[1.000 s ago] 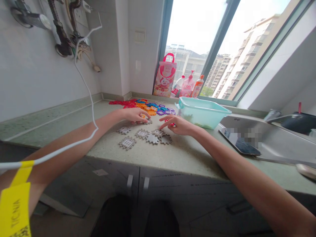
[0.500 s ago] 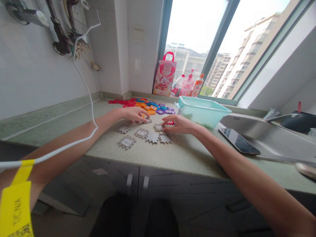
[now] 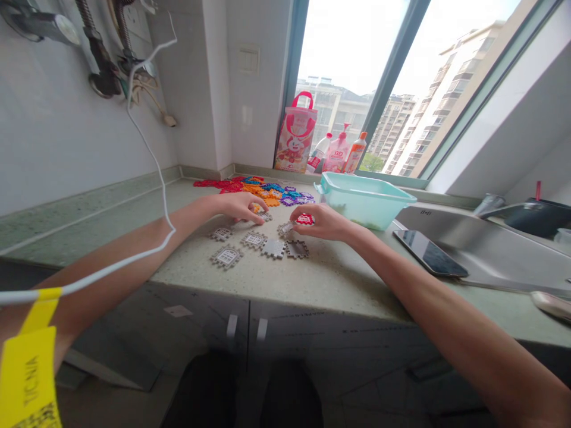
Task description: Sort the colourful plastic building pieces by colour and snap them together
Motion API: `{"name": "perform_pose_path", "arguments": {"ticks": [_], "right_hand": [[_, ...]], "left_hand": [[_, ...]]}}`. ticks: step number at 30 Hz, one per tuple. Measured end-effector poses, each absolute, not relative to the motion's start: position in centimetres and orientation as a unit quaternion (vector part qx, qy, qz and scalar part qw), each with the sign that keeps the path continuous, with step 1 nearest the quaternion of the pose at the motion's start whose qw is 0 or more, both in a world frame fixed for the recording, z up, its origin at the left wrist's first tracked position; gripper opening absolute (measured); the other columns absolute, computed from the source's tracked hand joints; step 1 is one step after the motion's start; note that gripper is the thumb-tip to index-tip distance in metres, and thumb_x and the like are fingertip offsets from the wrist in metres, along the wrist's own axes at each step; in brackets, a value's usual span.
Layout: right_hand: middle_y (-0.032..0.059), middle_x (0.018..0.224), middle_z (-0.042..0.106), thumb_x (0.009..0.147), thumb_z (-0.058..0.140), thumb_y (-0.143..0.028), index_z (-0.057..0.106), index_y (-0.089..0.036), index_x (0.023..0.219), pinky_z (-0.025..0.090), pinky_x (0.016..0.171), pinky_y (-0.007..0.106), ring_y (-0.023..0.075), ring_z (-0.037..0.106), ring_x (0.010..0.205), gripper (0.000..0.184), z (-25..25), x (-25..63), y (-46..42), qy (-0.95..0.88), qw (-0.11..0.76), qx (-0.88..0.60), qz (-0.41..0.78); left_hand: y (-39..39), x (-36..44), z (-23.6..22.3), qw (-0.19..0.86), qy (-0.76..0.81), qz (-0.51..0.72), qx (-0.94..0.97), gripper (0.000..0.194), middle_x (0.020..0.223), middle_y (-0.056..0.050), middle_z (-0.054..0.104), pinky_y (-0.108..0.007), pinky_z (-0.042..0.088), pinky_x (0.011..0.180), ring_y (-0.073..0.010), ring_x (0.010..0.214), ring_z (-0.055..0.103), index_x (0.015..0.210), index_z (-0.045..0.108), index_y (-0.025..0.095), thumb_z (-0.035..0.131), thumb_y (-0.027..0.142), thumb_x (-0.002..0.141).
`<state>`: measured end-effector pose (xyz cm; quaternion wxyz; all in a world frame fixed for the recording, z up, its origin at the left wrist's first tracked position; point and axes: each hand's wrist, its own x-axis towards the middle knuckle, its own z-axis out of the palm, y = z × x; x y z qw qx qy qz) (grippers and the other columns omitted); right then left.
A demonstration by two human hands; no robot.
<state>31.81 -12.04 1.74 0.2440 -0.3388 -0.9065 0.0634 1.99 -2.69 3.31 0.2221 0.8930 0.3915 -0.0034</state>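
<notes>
My left hand has its thumb and fingers closed at a small grey interlocking tile. Between the thumb and fingertips of my right hand, another grey tile is pinched and tilted up off the counter. A red and white piece shows within the curve of this hand; whether it is held or lies behind, I cannot tell. Nearer me lie several grey notched tiles, among them a window-patterned tile, a plain tile and an open-framed tile.
Behind my hands spread red tiles, orange tiles and purple tiles. A turquoise basin stands right of them. Farther right are a phone and a steel sink. A white cable crosses over my left forearm.
The grey tile at my right fingertips has tipped up from lying flatter. My left thumb and fingers have shifted slightly around their tile. The view has moved a little.
</notes>
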Motion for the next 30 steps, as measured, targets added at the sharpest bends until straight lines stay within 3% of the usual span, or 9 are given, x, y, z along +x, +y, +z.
{"name": "perform_pose_path", "arguments": {"ticks": [6,17,22,30], "right_hand": [[0.0049,0.107,0.077,0.091,0.073,-0.035,0.074,-0.024,0.105,0.054,0.092,0.036,0.0247,0.072,0.097,0.018,2.3,31.5,-12.5,-0.887,0.332,-0.320,-0.008],[0.0045,0.103,0.075,0.096,0.074,-0.038,0.074,-0.024,0.101,0.053,0.088,0.035,0.0236,0.071,0.093,0.015,1.9,31.1,-12.6,-0.897,0.309,-0.317,-0.019],[0.0065,0.114,0.074,0.095,0.076,-0.038,0.073,-0.026,0.112,0.054,0.095,0.039,0.0276,0.070,0.102,0.022,2.6,31.8,-12.6,-0.884,0.328,-0.322,-0.089],[0.0069,0.120,0.072,0.098,0.070,-0.036,0.073,-0.027,0.112,0.055,0.098,0.043,0.0293,0.068,0.108,0.017,3.4,32.4,-12.7,-0.851,0.349,-0.345,-0.184]], "left_hand": [[-2.6,2.0,3.3,0.227,0.396,0.000,0.890,0.085,0.080,-0.001,0.064,-0.024,0.044,0.058,-0.0176,0.068,0.059,0.146,0.060,0.025,0.075,0.070,0.075],[-3.0,2.2,3.4,0.231,0.399,-0.002,0.887,0.085,0.077,-0.001,0.063,-0.024,0.043,0.057,-0.0174,0.067,0.058,0.146,0.059,0.023,0.077,0.068,0.075],[-2.9,2.1,3.4,0.232,0.394,0.000,0.889,0.085,0.077,-0.001,0.063,-0.024,0.042,0.056,-0.0173,0.065,0.059,0.144,0.060,0.023,0.076,0.069,0.075],[-3.2,2.2,3.5,0.230,0.401,0.003,0.887,0.092,0.077,-0.001,0.064,-0.025,0.044,0.057,-0.0181,0.066,0.060,0.144,0.060,0.022,0.078,0.073,0.070]]}}
